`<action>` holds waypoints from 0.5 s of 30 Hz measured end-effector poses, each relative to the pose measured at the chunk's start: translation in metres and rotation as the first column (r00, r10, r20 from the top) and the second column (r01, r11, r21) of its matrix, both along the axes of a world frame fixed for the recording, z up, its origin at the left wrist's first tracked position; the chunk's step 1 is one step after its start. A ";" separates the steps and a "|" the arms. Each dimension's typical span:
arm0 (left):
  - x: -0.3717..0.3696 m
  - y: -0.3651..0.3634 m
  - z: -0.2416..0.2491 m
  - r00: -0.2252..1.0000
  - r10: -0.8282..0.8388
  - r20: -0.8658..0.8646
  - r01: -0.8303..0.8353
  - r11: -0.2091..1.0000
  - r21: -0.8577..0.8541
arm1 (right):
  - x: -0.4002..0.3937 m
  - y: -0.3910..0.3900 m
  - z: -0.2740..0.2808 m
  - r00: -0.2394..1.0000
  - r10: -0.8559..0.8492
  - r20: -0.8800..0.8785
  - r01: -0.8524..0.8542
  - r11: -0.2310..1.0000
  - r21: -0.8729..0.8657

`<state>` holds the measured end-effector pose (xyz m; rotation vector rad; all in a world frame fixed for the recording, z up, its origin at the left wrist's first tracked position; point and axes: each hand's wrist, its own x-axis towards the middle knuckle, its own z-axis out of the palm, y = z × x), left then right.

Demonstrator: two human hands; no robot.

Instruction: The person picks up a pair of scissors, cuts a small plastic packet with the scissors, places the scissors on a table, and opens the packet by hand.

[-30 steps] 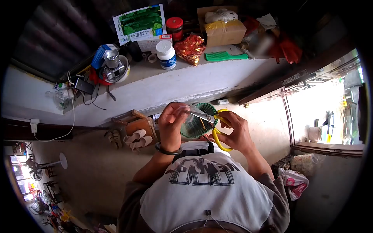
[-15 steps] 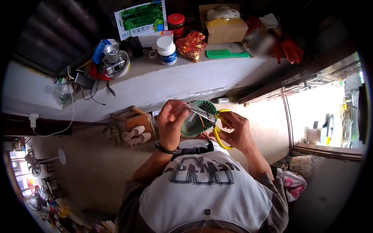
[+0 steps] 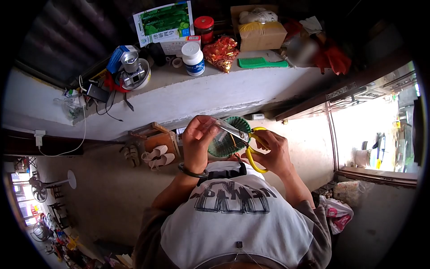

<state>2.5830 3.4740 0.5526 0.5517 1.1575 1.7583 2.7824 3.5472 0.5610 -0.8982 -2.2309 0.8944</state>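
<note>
My right hand (image 3: 274,151) grips a pair of scissors (image 3: 242,136) by the yellow handles, the fingers through the loops. The metal blades point left toward my left hand (image 3: 197,138). That hand is raised at chest height, its thumb and fingers pinched together near the blade tips. A thin, see-through piece seems to lie between the fingers and the blades, too small to make out. Below the scissors stands a green ribbed basket (image 3: 218,149) on the floor, partly covered by the hands and blades.
Beyond the hands, a ledge holds a white bottle (image 3: 192,59), a green comb (image 3: 263,62), a cardboard box (image 3: 262,36) and a red-lidded jar (image 3: 204,29). Left of the basket, pale sandals (image 3: 157,155) rest on a wooden stool (image 3: 154,141). An open doorway (image 3: 358,130) is at right.
</note>
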 end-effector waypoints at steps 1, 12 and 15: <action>0.001 0.000 0.003 1.000 0.009 -0.001 -0.009 1.000 -0.014 | 0.000 0.000 0.000 1.000 -0.002 0.003 0.002 1.000 0.001; -0.006 -0.002 -0.003 0.999 -0.031 -0.026 0.031 0.999 0.014 | -0.001 0.001 0.000 1.000 0.003 0.010 -0.004 0.999 0.032; -0.007 -0.002 -0.003 0.999 -0.023 -0.041 0.024 1.000 0.018 | -0.002 0.002 -0.001 1.000 0.008 0.015 -0.008 0.999 0.037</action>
